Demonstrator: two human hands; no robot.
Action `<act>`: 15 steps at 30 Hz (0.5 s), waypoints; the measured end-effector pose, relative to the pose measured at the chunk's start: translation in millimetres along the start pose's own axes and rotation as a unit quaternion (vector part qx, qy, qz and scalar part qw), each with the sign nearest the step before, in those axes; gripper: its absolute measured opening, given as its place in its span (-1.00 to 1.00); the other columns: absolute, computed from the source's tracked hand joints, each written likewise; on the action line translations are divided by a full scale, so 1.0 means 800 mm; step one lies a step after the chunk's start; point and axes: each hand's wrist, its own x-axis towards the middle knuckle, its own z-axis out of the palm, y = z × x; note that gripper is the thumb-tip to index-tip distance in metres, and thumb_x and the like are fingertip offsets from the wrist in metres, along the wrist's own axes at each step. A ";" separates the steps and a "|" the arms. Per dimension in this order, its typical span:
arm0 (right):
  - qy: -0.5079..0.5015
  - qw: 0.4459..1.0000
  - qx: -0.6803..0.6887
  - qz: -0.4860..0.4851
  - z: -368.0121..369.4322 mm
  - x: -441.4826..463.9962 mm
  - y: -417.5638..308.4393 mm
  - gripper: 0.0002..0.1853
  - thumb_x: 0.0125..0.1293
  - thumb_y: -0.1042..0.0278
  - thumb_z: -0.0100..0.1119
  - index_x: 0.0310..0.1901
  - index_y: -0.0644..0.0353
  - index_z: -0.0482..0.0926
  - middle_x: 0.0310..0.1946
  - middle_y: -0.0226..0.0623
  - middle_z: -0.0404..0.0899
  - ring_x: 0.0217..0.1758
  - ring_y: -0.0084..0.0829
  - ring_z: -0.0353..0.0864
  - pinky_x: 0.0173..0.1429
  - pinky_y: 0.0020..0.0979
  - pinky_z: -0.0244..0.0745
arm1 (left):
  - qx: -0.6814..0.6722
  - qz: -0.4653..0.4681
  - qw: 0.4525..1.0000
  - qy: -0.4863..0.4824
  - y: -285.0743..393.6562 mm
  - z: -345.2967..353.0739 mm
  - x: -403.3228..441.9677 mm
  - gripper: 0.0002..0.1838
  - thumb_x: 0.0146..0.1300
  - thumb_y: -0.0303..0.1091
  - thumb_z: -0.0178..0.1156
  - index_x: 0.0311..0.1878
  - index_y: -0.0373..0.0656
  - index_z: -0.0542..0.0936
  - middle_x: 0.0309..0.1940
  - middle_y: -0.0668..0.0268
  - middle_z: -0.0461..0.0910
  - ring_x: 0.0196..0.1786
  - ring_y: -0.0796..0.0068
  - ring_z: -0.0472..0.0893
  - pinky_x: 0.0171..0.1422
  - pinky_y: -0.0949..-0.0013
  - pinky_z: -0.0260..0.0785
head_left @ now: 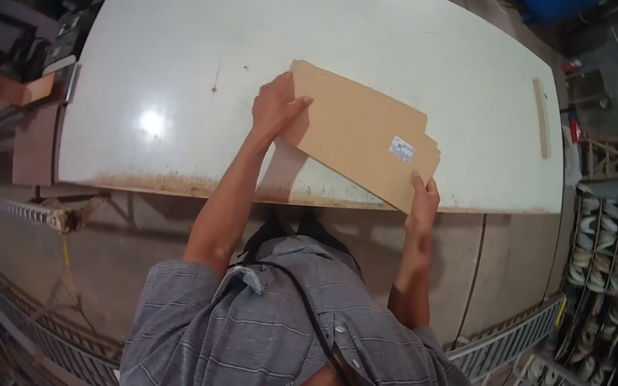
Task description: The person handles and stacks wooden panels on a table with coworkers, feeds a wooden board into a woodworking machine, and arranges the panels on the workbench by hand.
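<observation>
The left hand (pixel 278 104) and right hand (pixel 424 203), fingers grasping opposite ends of a flat, matte brown cardboard piece (pixel 357 120), stepped at right, above the near side of a glossy white counter (pixel 178 51). Worn near edge; broad surface extends leftward and beyond; slim strip (pixel 541 119) toward the right edge.

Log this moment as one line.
left hand: holds flat brown piece, left end | right hand: holds its right end | label: on piece's upper face | wooden strip: on white table
</observation>
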 end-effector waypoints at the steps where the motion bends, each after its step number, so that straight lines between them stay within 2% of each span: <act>1: 0.004 1.000 -0.001 -0.004 0.001 -0.002 0.007 -0.59 0.54 0.24 0.31 0.28 0.31 0.62 0.07 -0.25 0.75 0.09 -0.43 0.72 0.19 -0.33 0.60 | 0.012 0.002 1.000 0.000 0.002 0.000 0.000 -0.36 0.18 -0.05 0.48 0.33 -0.05 0.63 0.07 0.06 0.78 0.12 -0.05 0.76 0.22 -0.05 0.59; 4: 0.039 0.999 -0.023 -0.021 0.003 -0.017 0.007 -0.61 0.54 0.24 0.31 0.25 0.30 0.65 0.00 -0.31 0.77 0.05 -0.50 0.70 0.15 -0.37 0.58 | 0.013 0.040 0.999 0.005 0.006 0.000 0.002 -0.50 0.19 -0.09 0.49 0.15 -0.10 0.69 0.01 0.08 0.79 0.09 -0.09 0.76 0.19 -0.06 0.58; 5: 0.050 0.997 -0.052 -0.020 0.001 -0.018 0.016 -0.61 0.54 0.24 0.31 0.26 0.30 0.65 0.01 -0.32 0.77 0.05 -0.53 0.69 0.15 -0.38 0.57 | 0.058 0.012 0.998 0.021 0.038 -0.011 -0.010 -0.52 0.18 -0.15 0.50 0.13 -0.10 0.69 -0.02 0.07 0.79 0.08 -0.09 0.76 0.15 -0.06 0.59; 7: 0.065 0.996 -0.061 -0.025 -0.002 -0.025 0.021 -0.59 0.53 0.24 0.31 0.27 0.31 0.66 0.02 -0.32 0.77 0.05 -0.56 0.67 0.15 -0.40 0.57 | 0.031 0.045 0.998 0.014 0.006 0.002 0.001 -0.50 0.17 -0.15 0.51 0.15 -0.12 0.69 -0.07 0.03 0.79 0.01 -0.12 0.77 0.10 -0.11 0.60; 8: 0.065 0.996 -0.041 -0.033 0.000 -0.032 0.015 -0.58 0.52 0.23 0.32 0.27 0.32 0.67 0.02 -0.33 0.77 0.04 -0.57 0.67 0.15 -0.40 0.56 | 0.057 0.014 0.998 -0.010 -0.007 0.007 0.008 -0.42 0.17 -0.11 0.51 0.24 -0.10 0.65 0.04 0.04 0.76 0.15 -0.13 0.72 0.21 -0.11 0.57; 9: 0.072 0.995 -0.045 -0.051 0.000 -0.036 0.011 -0.58 0.49 0.22 0.33 0.23 0.32 0.68 -0.01 -0.31 0.77 0.02 -0.53 0.68 0.14 -0.36 0.57 | 0.108 0.039 0.993 0.027 -0.018 0.015 0.006 -0.32 0.17 -0.05 0.51 0.34 -0.09 0.60 0.19 0.05 0.70 0.33 -0.12 0.61 0.36 -0.14 0.48; 12: 0.076 0.991 -0.059 -0.093 0.000 -0.039 0.004 -0.59 0.43 0.18 0.35 0.16 0.32 0.72 -0.07 -0.25 0.77 -0.01 -0.45 0.70 0.12 -0.27 0.59 | 0.091 -0.008 0.995 -0.043 -0.007 0.005 0.011 -0.24 0.16 0.02 0.52 0.39 -0.09 0.55 0.27 0.08 0.65 0.42 -0.14 0.51 0.49 -0.19 0.35; 13: 0.079 0.990 -0.065 -0.101 0.000 -0.038 0.005 -0.59 0.43 0.18 0.36 0.15 0.32 0.72 -0.07 -0.23 0.77 -0.01 -0.43 0.70 0.12 -0.26 0.59 | 0.121 0.024 0.992 0.024 -0.022 0.018 0.007 -0.23 0.15 0.04 0.51 0.36 -0.15 0.55 0.21 0.07 0.68 0.36 -0.20 0.53 0.49 -0.23 0.33; 14: 0.078 0.988 -0.071 -0.109 0.004 -0.036 0.009 -0.58 0.42 0.18 0.36 0.15 0.32 0.72 -0.08 -0.21 0.77 -0.01 -0.42 0.70 0.13 -0.26 0.59 | 0.128 0.048 0.990 0.014 -0.031 0.028 0.013 -0.22 0.15 0.05 0.51 0.37 -0.16 0.55 0.20 0.07 0.68 0.35 -0.21 0.53 0.51 -0.22 0.31; 15: 0.092 0.986 -0.083 -0.110 0.003 -0.033 0.016 -0.59 0.44 0.21 0.36 0.17 0.34 0.72 -0.09 -0.28 0.77 -0.03 -0.48 0.68 0.10 -0.31 0.59 | 0.139 0.069 0.988 0.005 -0.039 0.032 0.019 -0.21 0.15 0.06 0.50 0.37 -0.18 0.55 0.20 0.07 0.69 0.35 -0.23 0.53 0.52 -0.21 0.30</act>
